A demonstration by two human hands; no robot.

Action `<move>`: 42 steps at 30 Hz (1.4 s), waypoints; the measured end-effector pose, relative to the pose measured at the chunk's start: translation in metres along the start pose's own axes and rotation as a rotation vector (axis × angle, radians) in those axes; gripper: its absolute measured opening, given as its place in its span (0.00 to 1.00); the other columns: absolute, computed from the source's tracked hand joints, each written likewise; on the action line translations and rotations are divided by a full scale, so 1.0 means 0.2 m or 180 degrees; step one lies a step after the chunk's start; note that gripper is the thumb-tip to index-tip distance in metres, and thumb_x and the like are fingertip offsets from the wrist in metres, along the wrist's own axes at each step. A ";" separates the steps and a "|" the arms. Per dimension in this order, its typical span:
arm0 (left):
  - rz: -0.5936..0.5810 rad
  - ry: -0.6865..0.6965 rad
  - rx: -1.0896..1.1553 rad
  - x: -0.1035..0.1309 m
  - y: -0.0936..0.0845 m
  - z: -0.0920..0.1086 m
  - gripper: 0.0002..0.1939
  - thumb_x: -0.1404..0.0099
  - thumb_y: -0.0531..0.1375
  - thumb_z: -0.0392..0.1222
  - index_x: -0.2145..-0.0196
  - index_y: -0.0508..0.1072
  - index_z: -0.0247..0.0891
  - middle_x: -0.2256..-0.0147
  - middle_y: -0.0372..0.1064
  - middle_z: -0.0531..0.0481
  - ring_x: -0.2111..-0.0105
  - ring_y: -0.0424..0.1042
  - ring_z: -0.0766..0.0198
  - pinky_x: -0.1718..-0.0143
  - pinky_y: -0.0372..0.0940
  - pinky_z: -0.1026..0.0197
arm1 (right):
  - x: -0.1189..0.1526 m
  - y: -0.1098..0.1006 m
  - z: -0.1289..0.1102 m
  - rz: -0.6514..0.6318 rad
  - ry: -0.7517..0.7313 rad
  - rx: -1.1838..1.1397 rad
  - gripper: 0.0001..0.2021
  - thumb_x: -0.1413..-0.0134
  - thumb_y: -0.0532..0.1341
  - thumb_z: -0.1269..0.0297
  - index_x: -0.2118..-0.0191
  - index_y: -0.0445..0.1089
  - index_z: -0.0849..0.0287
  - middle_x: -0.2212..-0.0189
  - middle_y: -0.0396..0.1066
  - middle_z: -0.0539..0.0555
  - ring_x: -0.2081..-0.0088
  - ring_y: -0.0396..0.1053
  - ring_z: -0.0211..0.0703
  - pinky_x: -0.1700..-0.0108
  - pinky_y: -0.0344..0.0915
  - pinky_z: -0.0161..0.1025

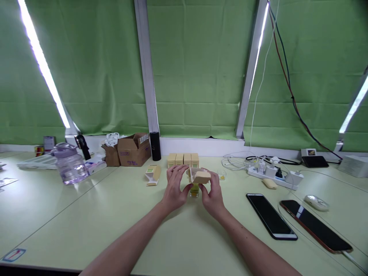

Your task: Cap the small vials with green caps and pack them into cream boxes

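Note:
In the middle of the head view, a small cream cardboard box (201, 177) with its flap open is held between my two hands. My left hand (176, 188) grips its left side, fingers behind and thumb in front. On the right side my right hand (212, 193) pinches it the same way. Just under the box, between my thumbs, a small clear glass jar (194, 190) with yellow-green content shows; the box and fingers hide its top. Behind my hands stands a row of several closed cream boxes (179, 159). An opened cream box (153, 175) lies left of my left hand.
To the right lie two phones (271, 216), a power strip (273, 177) with chargers, tangled white cables (234, 161) and a computer mouse (316, 202). At the left back are a purple water bottle (70, 165), a cardboard carton (133, 151) and a black cylinder (155, 146).

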State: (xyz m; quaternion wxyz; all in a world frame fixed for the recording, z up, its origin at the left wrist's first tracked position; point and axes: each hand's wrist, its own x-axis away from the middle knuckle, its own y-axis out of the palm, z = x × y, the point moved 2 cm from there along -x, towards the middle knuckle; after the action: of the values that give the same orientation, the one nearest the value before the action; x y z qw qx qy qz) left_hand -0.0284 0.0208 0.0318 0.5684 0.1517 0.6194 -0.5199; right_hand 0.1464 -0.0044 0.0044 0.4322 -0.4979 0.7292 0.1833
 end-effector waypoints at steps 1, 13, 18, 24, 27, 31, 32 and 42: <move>-0.0002 0.0010 0.0010 0.00 0.00 0.00 0.29 0.35 0.62 0.34 0.38 0.61 0.42 0.41 0.66 0.38 0.40 0.60 0.44 0.39 0.59 0.38 | 0.00 0.00 -0.01 -0.0042 -0.0148 0.0035 0.27 0.43 0.56 0.74 0.38 0.62 0.51 0.46 0.67 0.59 0.44 0.64 0.54 0.42 0.67 0.57; 0.0330 0.0316 -0.0214 0.01 0.00 -0.02 0.23 0.36 0.57 0.27 0.46 0.65 0.44 0.43 0.63 0.39 0.41 0.59 0.46 0.43 0.61 0.39 | 0.00 -0.01 0.03 0.0002 -0.0081 0.0348 0.33 0.49 0.56 0.76 0.35 0.58 0.52 0.41 0.65 0.60 0.40 0.60 0.57 0.43 0.66 0.59; 0.0483 0.0438 -0.0280 0.01 -0.01 -0.01 0.20 0.35 0.58 0.28 0.48 0.65 0.45 0.43 0.63 0.39 0.42 0.60 0.47 0.43 0.62 0.40 | 0.01 0.01 0.09 -0.0060 0.0276 0.0434 0.28 0.47 0.55 0.75 0.39 0.61 0.52 0.45 0.67 0.59 0.43 0.62 0.56 0.45 0.66 0.59; 0.0536 0.0382 -0.0201 0.02 -0.01 0.00 0.18 0.37 0.63 0.35 0.51 0.66 0.44 0.42 0.64 0.36 0.42 0.62 0.45 0.43 0.61 0.39 | 0.02 0.02 0.12 -0.0067 0.0381 0.0461 0.25 0.45 0.56 0.73 0.41 0.63 0.52 0.48 0.68 0.59 0.45 0.62 0.57 0.45 0.65 0.58; 0.0534 0.0384 -0.0102 0.01 -0.02 0.01 0.20 0.38 0.66 0.38 0.51 0.66 0.43 0.42 0.64 0.35 0.41 0.63 0.44 0.43 0.61 0.39 | 0.01 0.02 0.11 -0.0077 0.0386 0.0474 0.24 0.45 0.56 0.72 0.42 0.63 0.53 0.48 0.68 0.59 0.45 0.62 0.57 0.45 0.64 0.58; 0.0496 0.0370 0.0184 0.00 -0.03 0.02 0.24 0.39 0.67 0.38 0.48 0.64 0.42 0.42 0.63 0.34 0.41 0.63 0.44 0.43 0.62 0.39 | 0.01 0.01 0.11 -0.0075 0.0359 0.0489 0.25 0.46 0.57 0.72 0.42 0.64 0.53 0.48 0.68 0.59 0.45 0.62 0.57 0.44 0.64 0.58; 0.0461 0.0313 0.0309 -0.01 -0.03 0.02 0.25 0.39 0.66 0.37 0.47 0.63 0.41 0.43 0.64 0.34 0.41 0.64 0.44 0.43 0.63 0.40 | 0.01 0.01 0.11 -0.0069 0.0349 0.0492 0.25 0.46 0.57 0.72 0.42 0.64 0.53 0.49 0.68 0.59 0.45 0.62 0.57 0.44 0.64 0.58; 0.0465 -0.1271 0.1702 0.04 0.03 -0.10 0.24 0.35 0.66 0.47 0.45 0.67 0.40 0.51 0.73 0.42 0.51 0.73 0.51 0.49 0.67 0.50 | 0.01 0.01 0.11 -0.0045 0.0247 0.0451 0.24 0.46 0.59 0.71 0.43 0.64 0.52 0.47 0.68 0.59 0.44 0.63 0.58 0.42 0.64 0.60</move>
State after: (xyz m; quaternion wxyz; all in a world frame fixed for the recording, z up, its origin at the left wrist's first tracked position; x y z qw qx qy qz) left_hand -0.0372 0.0369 0.0183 0.6543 0.2346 0.3252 -0.6412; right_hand 0.1542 0.0108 -0.0099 0.4390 -0.4779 0.7530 0.1087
